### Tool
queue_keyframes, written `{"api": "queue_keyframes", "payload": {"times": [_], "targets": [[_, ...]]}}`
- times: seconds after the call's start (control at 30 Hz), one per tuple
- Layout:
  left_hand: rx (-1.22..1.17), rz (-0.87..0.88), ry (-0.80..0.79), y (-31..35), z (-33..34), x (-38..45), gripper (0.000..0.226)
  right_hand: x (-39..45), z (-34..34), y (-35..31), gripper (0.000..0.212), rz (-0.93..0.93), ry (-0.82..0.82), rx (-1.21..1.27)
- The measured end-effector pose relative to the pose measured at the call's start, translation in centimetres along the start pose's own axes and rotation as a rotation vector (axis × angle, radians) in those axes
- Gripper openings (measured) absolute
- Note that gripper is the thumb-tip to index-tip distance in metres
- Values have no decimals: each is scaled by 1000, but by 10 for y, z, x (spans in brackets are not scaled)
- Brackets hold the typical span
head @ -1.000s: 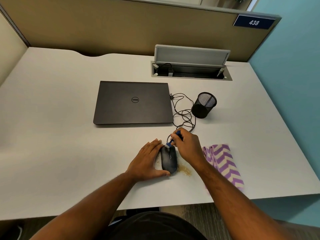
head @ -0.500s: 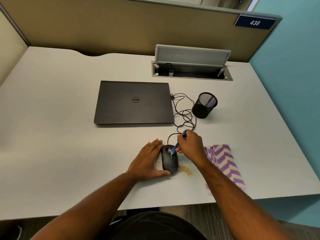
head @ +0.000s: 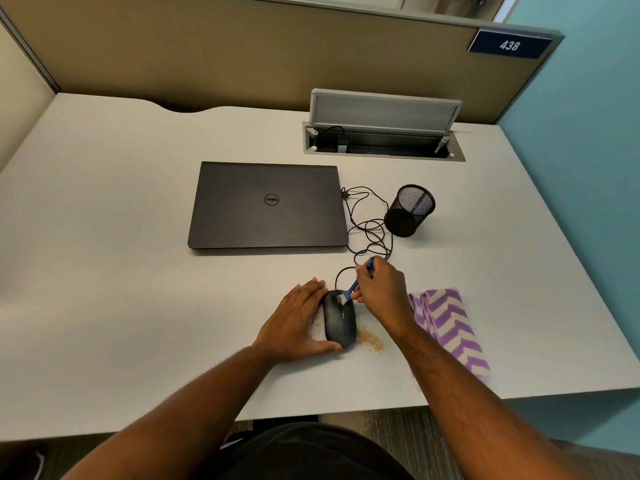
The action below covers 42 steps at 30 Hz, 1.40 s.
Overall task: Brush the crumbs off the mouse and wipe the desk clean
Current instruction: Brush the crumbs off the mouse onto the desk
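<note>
Steadying the mouse (head: 341, 323), light and slick I'd judge, left grip (head: 294, 317) cupping its flank; right grip (head: 384, 296) pinches the brush (head: 352, 287) (low, by bristles).

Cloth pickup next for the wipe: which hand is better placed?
Right, probably. The right hand is beside the striped cloth, though it grips the blue brush and must drop it first. The left hand steadies the mouse on the far side.

Dusty black wired mouse (head: 339, 322) on the white worktop (head: 104, 271).
A blue brush (head: 351, 288) touches its front; tan crumbs (head: 371, 340) lie just right; a purple chevron cloth (head: 450, 327) lies nearby.
</note>
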<state>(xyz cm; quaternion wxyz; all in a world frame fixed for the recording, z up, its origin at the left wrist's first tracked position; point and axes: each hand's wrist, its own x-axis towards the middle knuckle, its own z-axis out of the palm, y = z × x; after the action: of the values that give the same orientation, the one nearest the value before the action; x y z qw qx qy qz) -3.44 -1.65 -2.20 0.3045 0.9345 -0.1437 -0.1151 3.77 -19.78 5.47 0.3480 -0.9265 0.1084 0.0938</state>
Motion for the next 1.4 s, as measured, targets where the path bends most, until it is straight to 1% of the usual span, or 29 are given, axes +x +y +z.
{"api": "queue_keyframes", "payload": {"times": [0.07,0.13,0.2,0.27,0.33,0.43,0.53,0.6,0.7,0.77,0.8,0.87,0.93,1.03,1.1,1.17,1.27,1.3,1.4], "targets": [[4,2,2,0,0,0,115,1,1,2,20,7,-74,-48],[4,-1,1,0,0,0,115,4,-2,-1,21,24,-120,-16],[4,-1,-1,0,-1,0,115,5,-5,-6,23,28,-83,31],[7,4,9,0,-1,0,114,5,-3,-4,26,1,-18,1],[14,11,22,1,-1,-1,115,3,-1,-2,23,-9,-48,-44],[17,14,19,1,-2,-1,115,3,-7,-4,20,13,-119,4],[12,9,8,2,-3,-1,115,5,-9,-5,25,40,-55,114],[9,7,4,2,-3,-1,115,4,-6,-1,25,33,-11,70],[16,11,9,3,-3,-2,115,2,-5,-1,19,-2,-90,-8],[21,10,7,3,-4,-2,116,3,-9,-5,18,-1,-137,15],[23,8,5,3,-4,-2,116,4,-10,-7,20,1,-132,46],[21,8,2,3,-4,-2,116,4,-9,-8,24,-11,-65,69],[16,9,3,4,-5,-2,116,3,-5,-6,24,-67,-22,2],[9,10,16,4,-5,-3,115,2,-3,-8,24,-141,-107,-112],[15,9,16,4,-4,-3,115,3,-4,-12,25,-137,-162,-120],[11,5,11,4,-4,-3,115,5,-6,-14,26,-122,-156,-65],[10,2,4,4,-4,-2,116,5,-6,-12,25,-137,-69,-50],[14,3,5,4,-4,-2,116,5,-6,-10,26,-141,-74,-65],[15,6,15,3,-4,-2,116,3,-5,-11,28,-114,-171,-93]]}}
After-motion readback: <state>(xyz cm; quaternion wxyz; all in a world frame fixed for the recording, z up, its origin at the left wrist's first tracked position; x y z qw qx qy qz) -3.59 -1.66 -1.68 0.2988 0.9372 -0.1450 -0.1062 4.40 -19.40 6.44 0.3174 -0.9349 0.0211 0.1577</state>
